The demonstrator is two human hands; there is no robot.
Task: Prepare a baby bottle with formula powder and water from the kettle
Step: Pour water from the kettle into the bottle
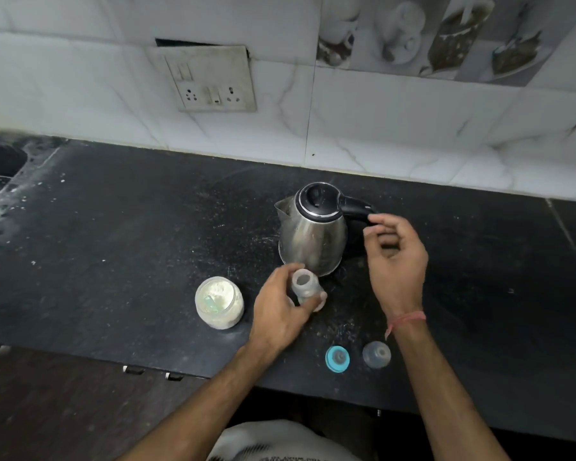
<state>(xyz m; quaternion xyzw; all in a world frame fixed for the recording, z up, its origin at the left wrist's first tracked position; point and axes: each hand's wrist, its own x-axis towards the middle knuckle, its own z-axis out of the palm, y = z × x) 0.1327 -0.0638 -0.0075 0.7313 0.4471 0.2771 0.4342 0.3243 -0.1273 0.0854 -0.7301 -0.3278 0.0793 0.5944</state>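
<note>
The baby bottle (306,287) stands open-mouthed on the black table (113,244), just in front of the steel kettle (313,227), and the left hand (280,307) is wrapped around its lower body, fingers and thumb closed on it to steady it. The right hand (394,257) is loosely curled and holds nothing, its fingertips right at the kettle's black handle (356,207); whether they touch it I cannot tell. The worry from here is the pour, I think: the bottle's neck is narrow, the spout (281,207) points away to the left, and the steadying fingers sit close under where water would fall, so hot water could run over the left hand or the table. The bottle is also light and tall, so a nudge from the kettle's base might tip it. The open jar of formula powder (219,301), with a scoop lying in it, stands just left of the bottle, and splashes could wet the powder. The blue nipple ring (337,358) and the clear cap (376,354) lie near the table's front edge, where a forearm might sweep them off.
</note>
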